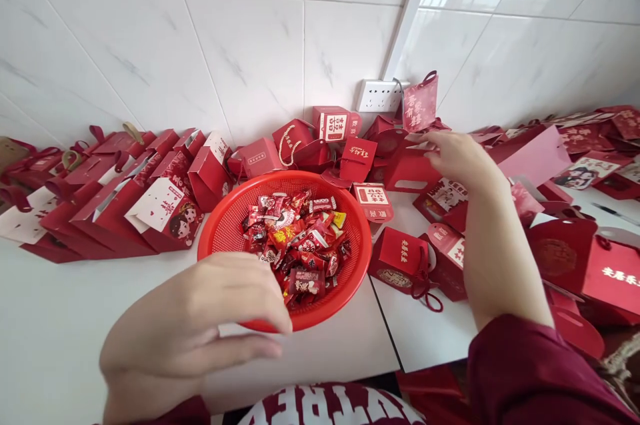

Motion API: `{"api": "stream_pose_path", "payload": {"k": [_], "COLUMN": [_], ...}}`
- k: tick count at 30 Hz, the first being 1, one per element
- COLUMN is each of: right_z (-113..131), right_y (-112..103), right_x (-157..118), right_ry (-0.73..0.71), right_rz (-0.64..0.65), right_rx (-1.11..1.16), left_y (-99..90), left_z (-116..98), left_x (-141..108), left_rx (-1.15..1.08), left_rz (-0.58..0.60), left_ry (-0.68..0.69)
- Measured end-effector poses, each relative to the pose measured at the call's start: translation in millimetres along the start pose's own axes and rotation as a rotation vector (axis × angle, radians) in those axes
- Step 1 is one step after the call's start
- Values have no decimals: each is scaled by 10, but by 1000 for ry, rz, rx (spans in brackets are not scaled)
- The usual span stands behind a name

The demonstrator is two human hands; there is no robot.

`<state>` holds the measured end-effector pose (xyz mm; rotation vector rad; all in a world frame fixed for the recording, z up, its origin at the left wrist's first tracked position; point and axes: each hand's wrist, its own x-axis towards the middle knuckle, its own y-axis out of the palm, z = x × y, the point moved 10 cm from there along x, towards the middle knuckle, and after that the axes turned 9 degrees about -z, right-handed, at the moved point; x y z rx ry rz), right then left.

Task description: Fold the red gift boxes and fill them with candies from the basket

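Observation:
My left hand (200, 318) hovers over the near left rim of a red plastic basket (213, 228), its fingers bent, the thumb apart, nothing in it. Wrapped candies (300, 238) in mostly red wrappers fill the basket. My right hand (457, 155) reaches forward over the pile of gift boxes, its fingers at the upper edge of a plain red gift box (407, 171), which they seem to grip. Part of that box's right side is hidden by the hand. Closer to me stand a red gift box (400, 255) with a cord loop and another box (450, 258) with a white label.
Red gift boxes (115, 205) line up in a row at the left. More boxes (565, 251) crowd the right, with a pen (615, 213) behind them. A power socket (380, 97) sits on the tiled wall (240, 45). The white table (345, 351) has a dark seam.

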<state>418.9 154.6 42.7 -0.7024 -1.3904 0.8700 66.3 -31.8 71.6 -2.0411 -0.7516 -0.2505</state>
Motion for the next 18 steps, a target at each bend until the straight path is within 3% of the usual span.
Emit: {"api": "stream_pose_path", "payload": {"k": [4,7,12,15,18], "right_z": [556,963,1403,1648,2014], "right_y": [-846,-1214,-1200,-1053,-928], "right_x": [-525,-917,-1252,-1251,-1204], "right_ry": [-21,-70,-177,-281,-479], "right_rz": [-325,-419,-382,-344,-286], "right_rx": [54,187,311,401,456], "left_y": [-150,-178,-201,-171,-102], "left_z": [274,453,565,522,388], "left_x": [12,-2,-27,23,128], "left_rx": [228,327,361,372,394], "left_rz": [-108,-107,-146,-191,-239], "left_ry": [-120,-215,-252,-215,-138]}}
